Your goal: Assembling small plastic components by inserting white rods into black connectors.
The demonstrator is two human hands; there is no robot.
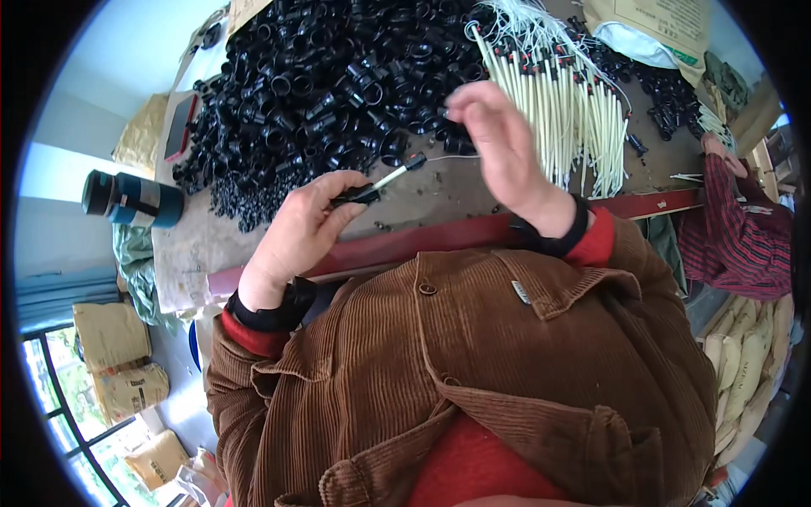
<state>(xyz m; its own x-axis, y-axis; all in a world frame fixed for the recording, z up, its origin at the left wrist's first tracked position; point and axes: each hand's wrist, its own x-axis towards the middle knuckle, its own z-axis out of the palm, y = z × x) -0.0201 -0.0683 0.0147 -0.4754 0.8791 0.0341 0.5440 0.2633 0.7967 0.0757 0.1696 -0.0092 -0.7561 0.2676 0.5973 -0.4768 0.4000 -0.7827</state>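
Holding a white tube with black ends, the left hand is pinched closed above the near edge of the table. The right hand is raised, fingers loosely parted; a thin cord runs from the tube toward it, contact unclear. Black fittings crowd the area beyond the left hand; white rods lie beyond the right. A bottle and phone stand left. Print marks the upper-right sack and a lower-left bag; the coat bears a pale tag, illegible.
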